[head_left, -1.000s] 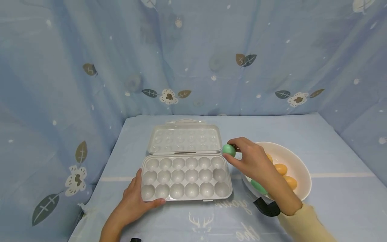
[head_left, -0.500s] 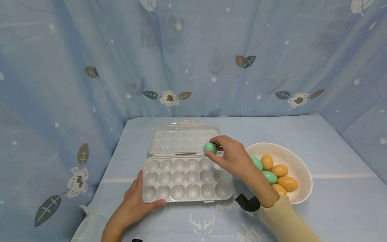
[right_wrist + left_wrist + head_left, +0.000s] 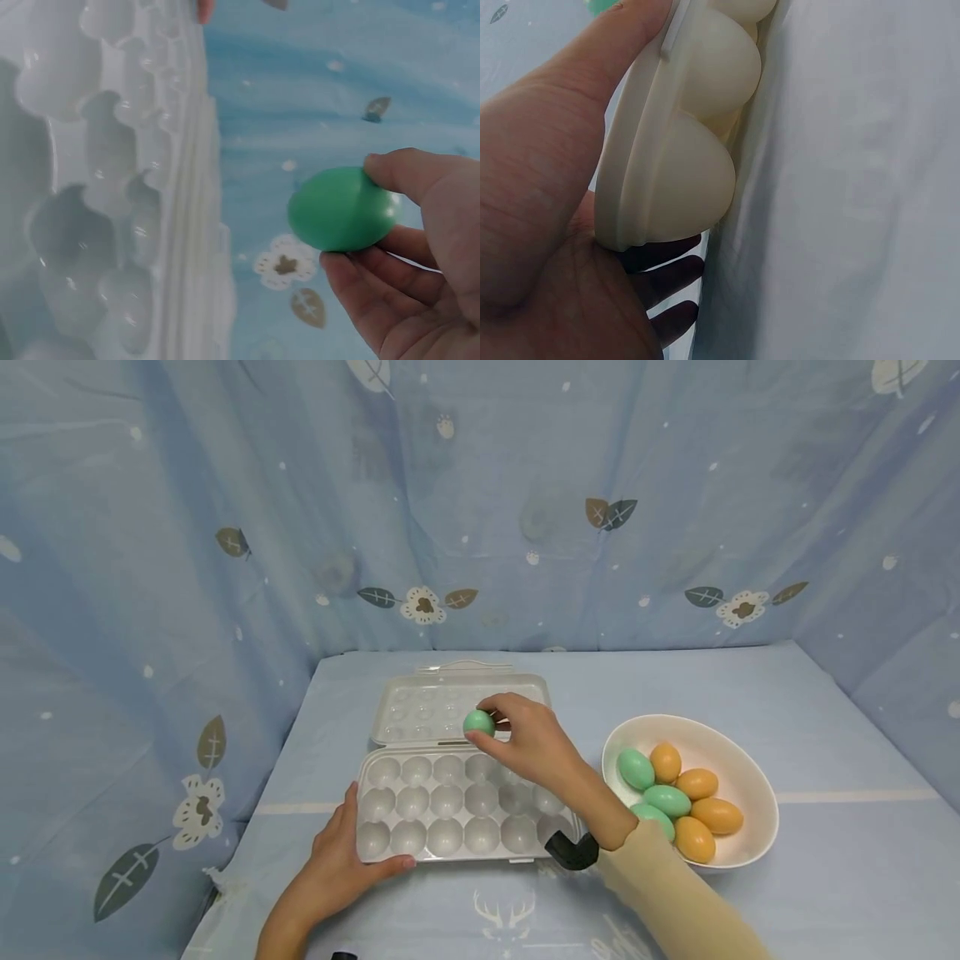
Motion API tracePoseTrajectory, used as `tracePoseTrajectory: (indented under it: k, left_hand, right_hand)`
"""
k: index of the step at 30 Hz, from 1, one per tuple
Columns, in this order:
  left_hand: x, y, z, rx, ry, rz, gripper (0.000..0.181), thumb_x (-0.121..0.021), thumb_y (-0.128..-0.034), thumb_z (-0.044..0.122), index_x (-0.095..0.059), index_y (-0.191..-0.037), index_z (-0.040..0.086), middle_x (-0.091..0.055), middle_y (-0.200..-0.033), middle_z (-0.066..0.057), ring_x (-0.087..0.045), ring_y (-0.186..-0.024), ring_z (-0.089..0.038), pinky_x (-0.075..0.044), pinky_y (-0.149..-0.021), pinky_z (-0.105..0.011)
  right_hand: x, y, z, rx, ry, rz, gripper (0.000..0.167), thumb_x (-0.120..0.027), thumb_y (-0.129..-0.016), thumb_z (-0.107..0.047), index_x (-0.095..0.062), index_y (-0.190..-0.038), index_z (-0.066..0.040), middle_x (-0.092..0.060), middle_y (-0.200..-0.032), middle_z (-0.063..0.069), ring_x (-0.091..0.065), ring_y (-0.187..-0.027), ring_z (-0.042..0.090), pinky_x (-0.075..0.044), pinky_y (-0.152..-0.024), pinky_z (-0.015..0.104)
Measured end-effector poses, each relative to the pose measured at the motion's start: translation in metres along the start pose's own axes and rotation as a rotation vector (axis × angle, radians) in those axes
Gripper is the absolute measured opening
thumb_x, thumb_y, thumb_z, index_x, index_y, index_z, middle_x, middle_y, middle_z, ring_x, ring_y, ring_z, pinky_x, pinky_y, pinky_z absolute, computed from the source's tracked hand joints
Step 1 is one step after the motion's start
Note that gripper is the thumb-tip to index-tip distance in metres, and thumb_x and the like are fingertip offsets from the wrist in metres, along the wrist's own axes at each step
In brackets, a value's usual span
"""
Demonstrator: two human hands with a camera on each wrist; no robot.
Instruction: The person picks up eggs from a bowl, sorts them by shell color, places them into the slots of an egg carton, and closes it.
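Observation:
A green egg point(image 3: 478, 722) is pinched between the thumb and fingers of my right hand point(image 3: 528, 739), raised over the hinge side of an egg box. In the right wrist view the green egg point(image 3: 345, 208) lies sideways in the fingertips, apart from the box. The pale plastic egg box point(image 3: 465, 787) lies with its clear lid point(image 3: 416, 706) folded back; the cups I can see hold nothing. My left hand point(image 3: 333, 864) grips its front left corner, thumb along the front edge. In the left wrist view the thumb lies on the rim and the fingers pass behind the rounded cups point(image 3: 686, 176).
To the right stands a white bowl point(image 3: 753, 793) with several green eggs point(image 3: 636, 769) and orange eggs point(image 3: 717, 816). A pale blue cloth point(image 3: 847, 860) covers the table, and a patterned curtain point(image 3: 487, 485) hangs behind it. A black strap piece point(image 3: 573, 850) sits by my right wrist.
My right hand has carried the green egg leftward, from beside the bowl to above the egg box, uncovering the eggs in the bowl. My left hand stays at the box's corner.

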State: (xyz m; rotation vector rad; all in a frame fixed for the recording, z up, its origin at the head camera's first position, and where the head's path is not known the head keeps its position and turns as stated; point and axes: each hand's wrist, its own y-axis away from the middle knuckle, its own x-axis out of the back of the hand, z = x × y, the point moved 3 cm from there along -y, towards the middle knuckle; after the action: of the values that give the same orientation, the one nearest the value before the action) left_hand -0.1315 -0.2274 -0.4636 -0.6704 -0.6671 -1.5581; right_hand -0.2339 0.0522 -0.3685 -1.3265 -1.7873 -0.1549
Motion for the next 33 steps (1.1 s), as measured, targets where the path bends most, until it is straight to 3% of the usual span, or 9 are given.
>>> tracePoseTrajectory:
  k: [10, 20, 27, 33]
  left_hand:
    - [-0.001, -0.001, 0.001, 0.058, -0.010, -0.060, 0.140, -0.086, -0.0731, 0.064, 0.002, -0.164, 0.005, -0.030, -0.161, -0.024, -0.037, -0.142, -0.053, -0.034, -0.111, -0.071]
    - [-0.002, 0.000, 0.001, 0.055, -0.012, -0.061, 0.139, -0.085, -0.0740, 0.064, 0.002, -0.164, 0.005, -0.029, -0.161, -0.024, -0.037, -0.142, -0.053, -0.030, -0.112, -0.074]
    - [-0.001, 0.000, 0.000, 0.055, -0.014, -0.061, 0.138, -0.085, -0.0744, 0.064, 0.002, -0.164, 0.006, -0.030, -0.161, -0.023, -0.038, -0.142, -0.052, -0.034, -0.110, -0.072]
    - [0.001, 0.000, 0.000, 0.063, -0.011, -0.078, 0.138, -0.083, -0.0762, 0.064, 0.004, -0.164, 0.005, -0.025, -0.164, -0.024, -0.034, -0.144, -0.054, -0.032, -0.110, -0.074]
  right_hand:
    - [-0.033, -0.014, 0.003, -0.055, -0.075, -0.067, 0.032, -0.079, -0.093, -0.027, -0.071, -0.118, -0.009, -0.072, -0.110, 0.001, -0.072, -0.100, 0.014, -0.060, -0.087, 0.027]
    - [-0.062, -0.022, -0.001, -0.095, -0.193, -0.137, 0.033, -0.077, -0.094, -0.026, -0.071, -0.120, -0.008, -0.073, -0.110, 0.001, -0.072, -0.101, 0.015, -0.058, -0.087, 0.023]
    - [-0.082, -0.029, -0.011, -0.049, -0.188, -0.162, 0.031, -0.078, -0.093, -0.027, -0.071, -0.118, -0.009, -0.073, -0.108, 0.001, -0.073, -0.098, 0.015, -0.060, -0.086, 0.027]
    - [-0.096, -0.036, -0.020, -0.022, -0.188, -0.180, 0.029, -0.078, -0.093, -0.028, -0.072, -0.116, -0.011, -0.073, -0.106, -0.002, -0.070, -0.095, 0.010, -0.057, -0.085, 0.020]
